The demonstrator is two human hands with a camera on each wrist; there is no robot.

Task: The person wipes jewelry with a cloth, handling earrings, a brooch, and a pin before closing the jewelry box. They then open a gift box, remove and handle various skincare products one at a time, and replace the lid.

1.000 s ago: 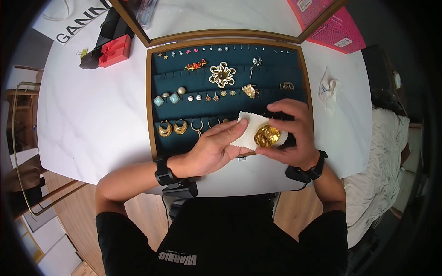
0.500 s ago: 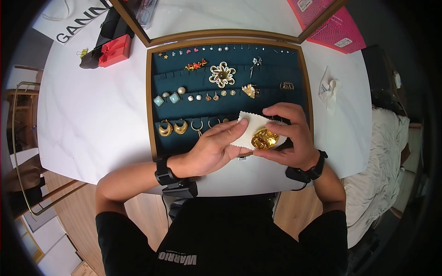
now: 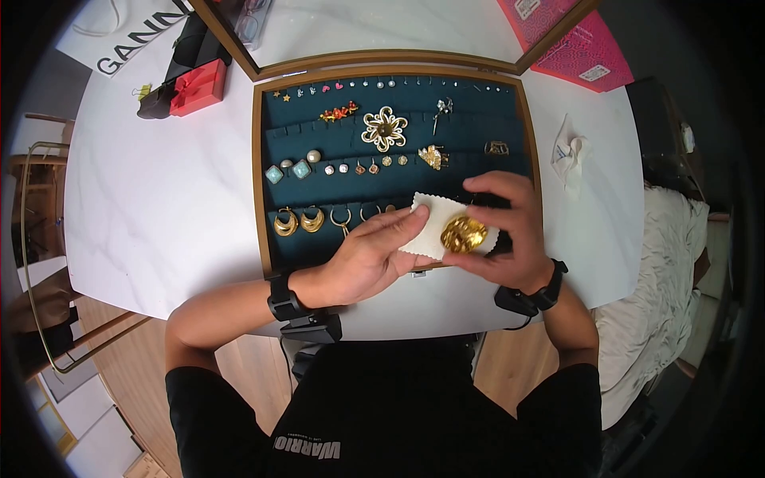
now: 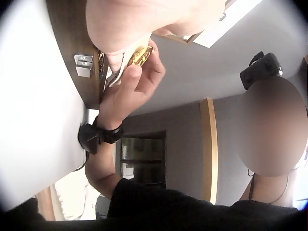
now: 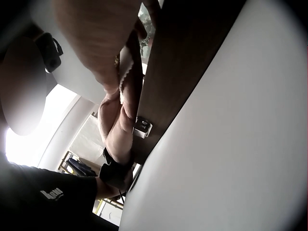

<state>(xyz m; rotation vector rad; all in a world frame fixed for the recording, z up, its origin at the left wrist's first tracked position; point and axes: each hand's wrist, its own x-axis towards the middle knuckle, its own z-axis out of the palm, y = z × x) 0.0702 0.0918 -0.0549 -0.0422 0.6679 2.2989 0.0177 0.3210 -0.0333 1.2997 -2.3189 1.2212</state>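
Observation:
In the head view my left hand (image 3: 362, 259) pinches a white cloth (image 3: 429, 227) with a zigzag edge, its thumb on top. My right hand (image 3: 514, 243) holds a shiny, domed gold piece of jewellery (image 3: 464, 233) over the cloth, with the thumb at its lower edge and a finger at its upper right. In the left wrist view the gold piece (image 4: 140, 56) shows edge-on between right thumb and fingers. Both hands are above the front of an open jewellery box (image 3: 260, 175) lined in dark teal, and they hide part of its front row.
Earrings and brooches sit in rows in the box, among them gold hoops (image 3: 286, 222) and a flower brooch (image 3: 384, 130). The glass lid (image 3: 390, 58) stands raised behind. A red gift box (image 3: 199, 88) lies left; a crumpled white wrapper (image 3: 571, 155) and pink package (image 3: 586, 60) lie right.
The gold piece first shifted slightly left and down on the cloth with the right fingers, then came back up and right. The left hand and cloth stayed in place.

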